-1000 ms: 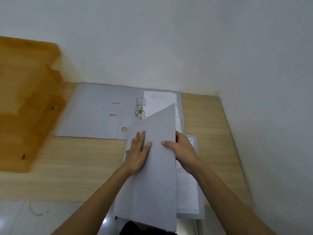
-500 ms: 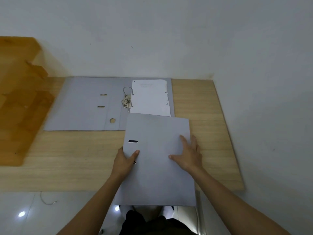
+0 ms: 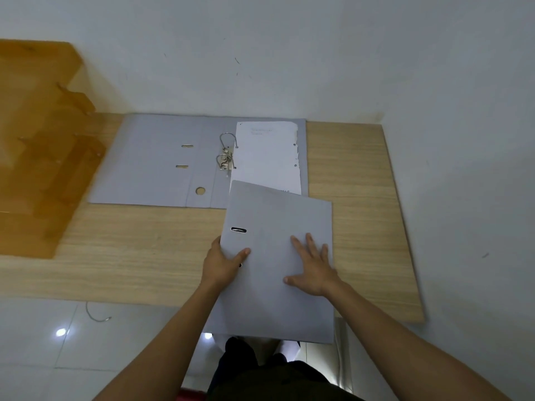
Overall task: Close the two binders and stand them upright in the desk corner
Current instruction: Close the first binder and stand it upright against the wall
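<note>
White walls meet at the upper right of the head view, above a pale wood-grain desk (image 3: 144, 250) whose far right corner sits empty where the walls join. An orange-brown wooden shelf unit (image 3: 37, 146) blurs the left edge, and glossy floor tiles show below the desk's near edge.

At the centre top lies the open binder (image 3: 156, 160), spread flat against the back wall with its metal rings (image 3: 225, 153) standing up and a stack of white pages (image 3: 266, 157) on its right half. It has not yet been shut.

Lower centre, the closed binder (image 3: 278, 270) lies flat, its far corner overlapping the open one and its near end hanging past the desk edge toward the person. The left hand (image 3: 223, 264) wraps the spine edge, thumb on the cover and fingers hidden behind, apparently to get a grip for lifting. The right hand (image 3: 312, 267) rests flat and spread on the cover, clamping nothing, probably pressing the cover shut. Tipping this binder up and carrying it to the corner at upper right seems the likely next step.
</note>
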`<action>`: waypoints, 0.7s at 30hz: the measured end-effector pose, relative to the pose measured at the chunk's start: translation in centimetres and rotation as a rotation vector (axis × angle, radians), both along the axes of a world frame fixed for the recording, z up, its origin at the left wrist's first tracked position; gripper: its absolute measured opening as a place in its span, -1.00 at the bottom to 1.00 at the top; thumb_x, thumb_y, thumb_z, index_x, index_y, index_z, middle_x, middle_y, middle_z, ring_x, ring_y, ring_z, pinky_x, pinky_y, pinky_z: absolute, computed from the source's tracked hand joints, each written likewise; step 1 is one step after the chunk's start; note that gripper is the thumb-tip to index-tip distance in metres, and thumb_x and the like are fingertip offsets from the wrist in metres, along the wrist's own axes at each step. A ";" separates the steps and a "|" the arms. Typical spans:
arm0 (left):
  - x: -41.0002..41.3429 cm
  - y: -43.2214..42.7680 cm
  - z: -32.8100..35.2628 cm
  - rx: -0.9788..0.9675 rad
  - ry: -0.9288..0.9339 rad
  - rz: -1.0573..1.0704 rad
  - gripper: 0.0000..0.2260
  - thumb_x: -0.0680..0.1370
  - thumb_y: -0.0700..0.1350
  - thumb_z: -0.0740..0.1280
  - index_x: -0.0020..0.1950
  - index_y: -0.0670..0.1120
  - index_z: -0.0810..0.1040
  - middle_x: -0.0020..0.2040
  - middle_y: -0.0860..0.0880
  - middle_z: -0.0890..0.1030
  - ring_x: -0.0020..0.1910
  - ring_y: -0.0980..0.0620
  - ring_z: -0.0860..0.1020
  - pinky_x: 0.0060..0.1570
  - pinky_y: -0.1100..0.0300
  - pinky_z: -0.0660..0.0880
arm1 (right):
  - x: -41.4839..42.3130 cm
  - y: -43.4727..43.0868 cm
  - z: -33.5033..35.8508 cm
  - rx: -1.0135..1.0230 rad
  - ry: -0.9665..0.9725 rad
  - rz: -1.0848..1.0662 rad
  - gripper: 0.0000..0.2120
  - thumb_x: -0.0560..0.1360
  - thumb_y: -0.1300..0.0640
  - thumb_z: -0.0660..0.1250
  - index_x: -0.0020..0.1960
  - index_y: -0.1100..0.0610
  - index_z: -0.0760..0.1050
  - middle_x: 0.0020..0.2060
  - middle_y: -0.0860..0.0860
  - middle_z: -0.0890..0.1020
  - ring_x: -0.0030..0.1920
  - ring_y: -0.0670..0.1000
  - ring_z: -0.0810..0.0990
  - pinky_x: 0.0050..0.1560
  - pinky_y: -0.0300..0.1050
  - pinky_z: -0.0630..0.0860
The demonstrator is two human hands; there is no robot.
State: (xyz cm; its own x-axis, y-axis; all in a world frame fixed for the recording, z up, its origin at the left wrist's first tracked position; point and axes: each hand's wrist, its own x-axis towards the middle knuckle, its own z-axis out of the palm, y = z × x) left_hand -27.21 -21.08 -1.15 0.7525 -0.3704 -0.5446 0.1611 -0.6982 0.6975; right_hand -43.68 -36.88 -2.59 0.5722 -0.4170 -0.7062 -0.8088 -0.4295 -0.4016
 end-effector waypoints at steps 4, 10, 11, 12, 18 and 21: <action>1.0 0.0 0.2 -0.081 0.215 0.150 -0.40 0.35 0.18 0.55 0.27 -0.13 0.59 0.13 -0.08 0.71 -0.01 -0.07 0.70 0.04 0.00 0.64 | 0.9 0.7 0.7 0.082 -0.050 -0.166 -0.14 0.55 -0.36 0.17 0.65 -0.15 -0.22 0.63 -0.08 -0.34 0.61 0.27 -0.37 0.52 0.48 -0.08; -0.2 -2.4 3.1 -0.384 0.596 0.053 -0.37 0.45 0.40 0.30 0.30 -0.03 0.63 0.18 -0.11 0.72 0.17 -0.14 0.69 0.26 -0.13 0.54 | 2.3 1.1 3.2 0.101 -0.128 -0.464 -0.26 0.61 -0.36 -0.08 0.65 -0.11 -0.29 0.64 0.00 -0.33 0.63 0.21 -0.33 0.52 0.42 -0.23; -0.4 -2.9 3.9 -0.425 0.661 0.027 -0.40 0.51 0.38 0.22 0.34 -0.01 0.61 0.21 -0.13 0.70 0.21 -0.15 0.66 0.29 -0.13 0.52 | 2.6 0.9 3.7 0.102 -0.150 -0.523 -0.27 0.61 -0.35 -0.10 0.65 -0.11 -0.28 0.65 0.01 -0.30 0.64 0.20 -0.30 0.53 0.40 -0.24; -0.6 -3.3 4.5 -0.451 0.728 0.007 -0.41 0.54 0.37 0.16 0.35 0.01 0.60 0.23 -0.13 0.69 0.23 -0.15 0.65 0.30 -0.14 0.51 | 3.0 0.8 4.2 0.105 -0.184 -0.588 -0.29 0.62 -0.34 -0.11 0.65 -0.11 -0.26 0.66 0.01 -0.27 0.64 0.18 -0.28 0.54 0.37 -0.24; -0.9 -5.5 8.2 -0.501 0.874 -0.197 -0.59 0.58 0.18 0.28 0.35 0.02 0.58 0.24 -0.09 0.69 0.22 -0.08 0.66 0.22 -0.02 0.56 | 4.8 0.7 6.8 0.111 -0.439 -0.804 -0.22 0.54 -0.46 -0.06 0.66 -0.16 -0.08 0.67 -0.10 -0.02 0.67 0.04 -0.10 0.61 0.26 -0.16; -0.4 -6.6 9.3 -0.560 0.807 -0.329 -0.60 0.55 0.08 0.36 0.35 -0.02 0.56 0.23 -0.08 0.70 0.23 -0.09 0.66 0.21 0.00 0.59 | 4.8 0.0 8.1 0.219 -0.600 -0.931 -0.05 0.30 -0.67 0.06 0.59 -0.26 0.17 0.60 -0.11 0.30 0.60 0.05 0.26 0.57 0.25 0.15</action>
State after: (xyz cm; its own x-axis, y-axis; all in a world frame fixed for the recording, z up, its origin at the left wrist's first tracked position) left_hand -27.61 -27.66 8.11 0.0556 -0.8470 -0.5287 0.5850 -0.4015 0.7047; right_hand -38.92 -36.90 5.48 0.3744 -0.7593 -0.5322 -0.4288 0.3671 -0.8254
